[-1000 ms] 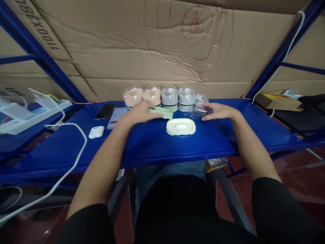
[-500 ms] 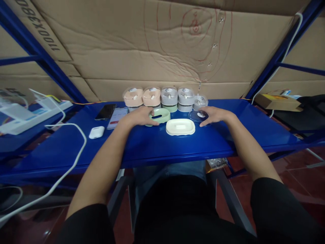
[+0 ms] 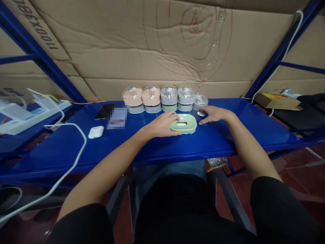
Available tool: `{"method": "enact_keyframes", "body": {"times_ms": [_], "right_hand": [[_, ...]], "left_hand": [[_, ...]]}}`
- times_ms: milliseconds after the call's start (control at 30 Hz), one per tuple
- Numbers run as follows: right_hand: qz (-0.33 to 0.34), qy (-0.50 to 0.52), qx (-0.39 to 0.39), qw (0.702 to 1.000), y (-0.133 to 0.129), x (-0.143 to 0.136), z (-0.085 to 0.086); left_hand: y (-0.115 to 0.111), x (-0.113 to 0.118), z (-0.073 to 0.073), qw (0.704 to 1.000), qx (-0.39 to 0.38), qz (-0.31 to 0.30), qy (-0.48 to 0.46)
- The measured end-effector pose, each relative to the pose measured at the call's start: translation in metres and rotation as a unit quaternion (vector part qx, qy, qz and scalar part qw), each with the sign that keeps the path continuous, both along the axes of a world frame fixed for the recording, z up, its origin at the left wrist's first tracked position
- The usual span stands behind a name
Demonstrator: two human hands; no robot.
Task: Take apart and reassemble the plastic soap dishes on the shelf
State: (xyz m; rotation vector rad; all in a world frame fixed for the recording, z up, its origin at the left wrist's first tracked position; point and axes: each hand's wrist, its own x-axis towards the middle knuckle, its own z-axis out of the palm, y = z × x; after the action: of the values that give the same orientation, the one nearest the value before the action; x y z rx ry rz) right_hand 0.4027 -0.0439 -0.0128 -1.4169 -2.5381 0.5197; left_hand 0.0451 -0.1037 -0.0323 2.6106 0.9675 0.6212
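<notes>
Green tray [image 3: 190,122] seems set over the white base [image 3: 181,124] at frame centre, my left hand [image 3: 161,124] wrapping its fingers round one end, my right hand [image 3: 216,113] loosely curled, grip unclear, at the unfitted clear lid [image 3: 201,114].

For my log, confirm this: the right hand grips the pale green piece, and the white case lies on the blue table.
Wrong hand: the head view shows the left hand gripping the pale green piece. The white case does lie on the blue table.
</notes>
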Motion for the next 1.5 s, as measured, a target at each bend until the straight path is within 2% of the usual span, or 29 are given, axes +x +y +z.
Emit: {"method": "enact_keyframes", "body": {"times_ms": [133,300,467,633,733,833,967,1067,1267,1500], "right_hand": [[-0.007,-0.027,0.003,1.0,-0.001,-0.002,0.001],[-0.011,-0.055,0.015,0.998,-0.005,-0.005,0.005],[-0.074,-0.084,0.025,0.993,-0.011,-0.001,0.014],[-0.096,-0.001,0.077,0.992,-0.019,0.0,0.021],[-0.065,0.084,0.111,0.988,-0.022,-0.007,0.019],[-0.003,0.138,0.126,0.982,-0.025,-0.02,0.014],[0.099,0.129,0.115,0.98,-0.031,-0.041,0.007],[0.147,0.119,0.119,0.975,-0.034,-0.056,0.001],[0.168,0.109,0.105,0.974,-0.033,-0.066,-0.008],[0.169,0.108,0.104,0.974,-0.036,-0.066,-0.007]], "left_hand": [[0.001,0.0,-0.004,1.0,-0.019,0.015,0.011],[0.005,-0.003,0.001,0.999,-0.032,0.027,0.022],[0.007,-0.003,0.006,0.999,-0.04,0.022,0.024],[0.005,-0.003,0.006,0.998,-0.049,0.03,0.03],[0.005,-0.001,0.002,0.998,-0.05,0.026,0.034],[0.008,0.001,-0.007,0.996,-0.078,0.037,-0.004],[0.014,0.006,-0.023,0.984,-0.14,0.038,-0.103],[0.019,0.008,-0.032,0.978,-0.153,0.023,-0.143],[0.023,0.007,-0.035,0.98,-0.141,0.031,-0.136],[0.023,0.008,-0.03,0.986,-0.109,0.02,-0.123]]}}
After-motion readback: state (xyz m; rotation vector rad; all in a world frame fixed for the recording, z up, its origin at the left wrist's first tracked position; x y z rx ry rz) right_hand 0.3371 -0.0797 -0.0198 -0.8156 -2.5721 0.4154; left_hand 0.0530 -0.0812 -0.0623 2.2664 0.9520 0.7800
